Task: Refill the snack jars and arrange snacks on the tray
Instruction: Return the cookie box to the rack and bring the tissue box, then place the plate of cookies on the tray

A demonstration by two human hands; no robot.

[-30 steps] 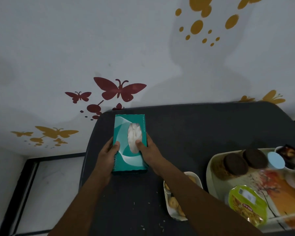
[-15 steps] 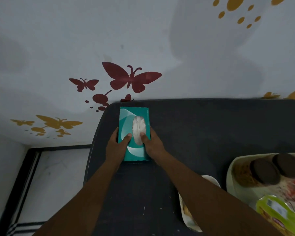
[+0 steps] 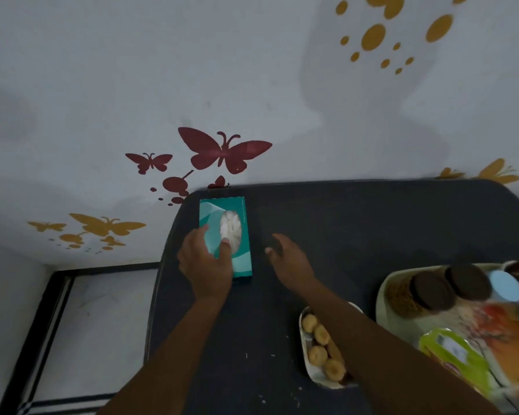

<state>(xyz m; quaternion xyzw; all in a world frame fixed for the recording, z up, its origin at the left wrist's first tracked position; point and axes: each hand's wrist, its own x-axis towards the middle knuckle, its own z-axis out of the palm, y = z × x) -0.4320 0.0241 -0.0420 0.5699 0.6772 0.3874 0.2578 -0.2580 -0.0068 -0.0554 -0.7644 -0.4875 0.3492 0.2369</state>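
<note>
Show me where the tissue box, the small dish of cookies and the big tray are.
tissue box (image 3: 239,259): head view, bare teal top near its front end.
dish of cookies (image 3: 318,375): head view, pale front rim.
tray (image 3: 382,298): head view, cream left rim.

Home room (butterfly wall decals (image 3: 224,151)), snack tray (image 3: 382,295).

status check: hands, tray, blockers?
Left hand on teal tissue box; right hand open, empty. Cream snack tray untouched. Nothing blocking.
</note>
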